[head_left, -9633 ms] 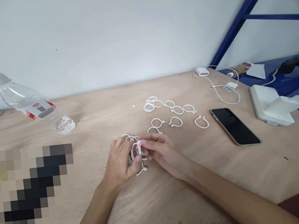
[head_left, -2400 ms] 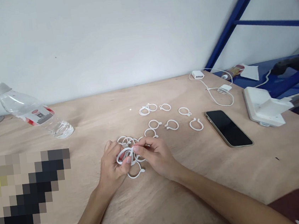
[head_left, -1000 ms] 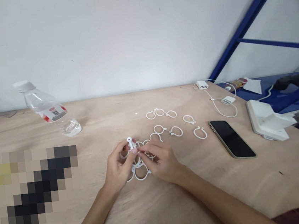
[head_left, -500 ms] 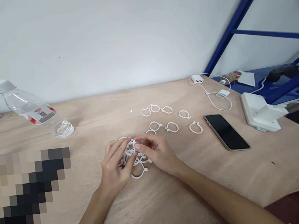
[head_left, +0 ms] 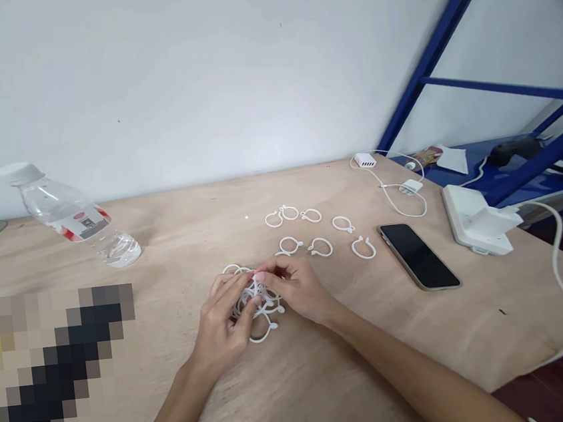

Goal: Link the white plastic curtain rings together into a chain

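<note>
A tangled pile of white plastic rings (head_left: pixel 263 338) lies on the wooden table between both hands. My left hand (head_left: pixel 226 316) is at the pile's left side, its fingers and thumb closed round a white ring. From the right, my right hand (head_left: pixel 300 288) pinches a white piece at the top of the pile between thumb and index finger. Behind the hands, several separate white rings (head_left: pixel 321 247) lie spread on the table, one (head_left: pixel 364 248) furthest right. The ring nearest my right hand is partly hidden by it.
A clear water bottle (head_left: pixel 86 222) stands at the left. To the right are a dark phone (head_left: pixel 420 257), a white adapter (head_left: pixel 478 220) with a cable, and a small white charger (head_left: pixel 365 160). A blue metal frame (head_left: pixel 439 40) rises behind. The lower left is pixelated.
The view has shifted slightly, so the table's things sit a little lower. Both hands have stayed at the pile, with their fingertips moved slightly.
</note>
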### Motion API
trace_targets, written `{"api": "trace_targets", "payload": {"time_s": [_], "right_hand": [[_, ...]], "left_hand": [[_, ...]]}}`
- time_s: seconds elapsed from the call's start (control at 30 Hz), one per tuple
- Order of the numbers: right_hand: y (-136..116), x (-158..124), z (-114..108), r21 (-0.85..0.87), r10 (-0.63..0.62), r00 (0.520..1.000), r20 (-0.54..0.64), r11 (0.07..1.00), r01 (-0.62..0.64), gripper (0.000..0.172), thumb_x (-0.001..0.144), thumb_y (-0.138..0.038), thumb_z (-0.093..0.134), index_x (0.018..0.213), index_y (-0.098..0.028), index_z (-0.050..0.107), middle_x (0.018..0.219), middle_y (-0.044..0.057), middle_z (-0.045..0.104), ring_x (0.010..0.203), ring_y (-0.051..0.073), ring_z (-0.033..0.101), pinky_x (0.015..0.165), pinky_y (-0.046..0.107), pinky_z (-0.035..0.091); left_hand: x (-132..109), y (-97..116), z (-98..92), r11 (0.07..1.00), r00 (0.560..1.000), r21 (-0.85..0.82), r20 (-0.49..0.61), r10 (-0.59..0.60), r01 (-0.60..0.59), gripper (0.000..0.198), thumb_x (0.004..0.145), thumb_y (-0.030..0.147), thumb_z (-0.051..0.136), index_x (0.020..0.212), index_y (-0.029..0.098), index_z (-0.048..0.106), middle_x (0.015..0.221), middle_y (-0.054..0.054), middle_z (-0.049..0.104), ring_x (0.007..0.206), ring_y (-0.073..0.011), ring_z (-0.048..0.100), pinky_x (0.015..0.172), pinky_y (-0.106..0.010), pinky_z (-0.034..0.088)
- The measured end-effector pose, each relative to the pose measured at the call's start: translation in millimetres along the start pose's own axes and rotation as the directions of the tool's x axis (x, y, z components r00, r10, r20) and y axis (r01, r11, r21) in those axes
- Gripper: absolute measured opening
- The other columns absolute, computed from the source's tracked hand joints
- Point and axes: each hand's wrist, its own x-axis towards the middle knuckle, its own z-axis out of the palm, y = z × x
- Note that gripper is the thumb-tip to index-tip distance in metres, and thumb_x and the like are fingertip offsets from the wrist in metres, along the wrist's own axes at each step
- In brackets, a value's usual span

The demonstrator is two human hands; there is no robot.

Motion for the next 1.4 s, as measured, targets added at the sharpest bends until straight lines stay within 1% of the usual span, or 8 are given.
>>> {"api": "trace_targets", "payload": {"time_s": [0.17,0.43,0.63,0.8,0.97,1.07,1.17,1.4], "right_hand": [[11,43,-32,-0.575,-0.069,0.990,-0.122,0.818,-0.013,0.028,0.086,-0.032,0.051,0.097,-0.016,0.072,0.084,0.005,0.072,0.075,0.016,0.064,0.067,0.026,0.048],[30,100,-66,-0.837,-0.120,0.993,-0.007,0.544,0.059,0.020,0.077,-0.016,0.056,0.086,-0.015,0.073,0.083,0.011,0.069,0.084,0.024,0.060,0.078,0.034,0.041],[2,61,-35,-0.852,-0.276,0.954,0.118,0.465,0.240,0.019,0.089,-0.021,0.049,0.090,-0.019,0.068,0.088,0.007,0.067,0.092,0.022,0.054,0.087,0.036,0.033],[-18,5,0,-0.682,-0.484,0.799,0.356,0.450,0.576,0.020,0.091,-0.015,0.048,0.092,-0.023,0.067,0.078,0.002,0.063,0.080,0.017,0.051,0.079,0.034,0.032],[-16,-7,12,-0.534,-0.530,0.823,0.203,0.645,0.547,0.017,0.090,-0.020,0.053,0.099,-0.025,0.066,0.082,0.002,0.066,0.079,0.017,0.055,0.080,0.036,0.038],[-14,-3,6,-0.392,-0.369,0.929,0.017,0.853,0.345,0.026,0.089,-0.028,0.054,0.114,-0.025,0.063,0.091,0.004,0.068,0.084,0.018,0.059,0.080,0.036,0.044],[-12,-2,3,-0.191,-0.145,0.986,0.083,0.969,0.159,0.027,0.087,-0.033,0.057,0.110,-0.024,0.068,0.096,0.005,0.069,0.089,0.018,0.062,0.080,0.034,0.047],[-8,-3,8,0.114,0.077,0.995,0.063,0.990,-0.084,0.022,0.080,-0.035,0.065,0.093,-0.018,0.073,0.085,0.005,0.072,0.077,0.017,0.064,0.070,0.030,0.050]], "left_hand": [[0,-3,2.0,0.997,0.999,0.078,-0.024,0.024,-0.022,0.033,0.086,0.018,0.058,0.119,0.017,0.057,0.109,-0.010,0.067,0.100,-0.0218,0.055,0.086,-0.038,0.050],[-1,1,2.5,0.983,1.000,0.186,0.003,-0.016,0.015,0.032,0.083,0.026,0.061,0.114,0.017,0.059,0.108,-0.011,0.062,0.102,-0.0237,0.052,0.089,-0.040,0.046],[-1,4,1.7,0.950,0.980,0.247,-0.103,-0.168,0.189,0.041,0.085,0.038,0.058,0.120,0.018,0.053,0.107,-0.010,0.064,0.100,-0.0248,0.052,0.090,-0.044,0.038],[2,5,-0.2,0.928,0.911,0.112,-0.261,-0.318,0.356,0.028,0.095,0.032,0.040,0.111,0.018,0.059,0.096,-0.006,0.067,0.091,-0.0193,0.058,0.087,-0.039,0.040],[2,4,-4.8,0.922,0.884,-0.073,-0.264,-0.386,0.380,0.031,0.095,0.033,0.038,0.092,0.017,0.065,0.076,-0.003,0.063,0.072,-0.0146,0.057,0.069,-0.028,0.044],[2,4,-4.0,0.879,0.865,-0.188,-0.177,-0.469,0.438,0.033,0.094,0.038,0.041,0.084,0.016,0.063,0.067,0.000,0.059,0.061,-0.0121,0.053,0.058,-0.024,0.042],[2,5,-0.8,0.838,0.853,-0.269,-0.095,-0.513,0.474,0.035,0.092,0.041,0.043,0.075,0.015,0.060,0.057,0.003,0.052,0.052,-0.0095,0.046,0.049,-0.021,0.037],[2,6,-3.7,0.867,0.862,-0.176,-0.130,-0.490,0.467,0.041,0.092,0.045,0.039,0.079,0.015,0.064,0.059,0.000,0.057,0.060,-0.0142,0.054,0.060,-0.026,0.043]]}}
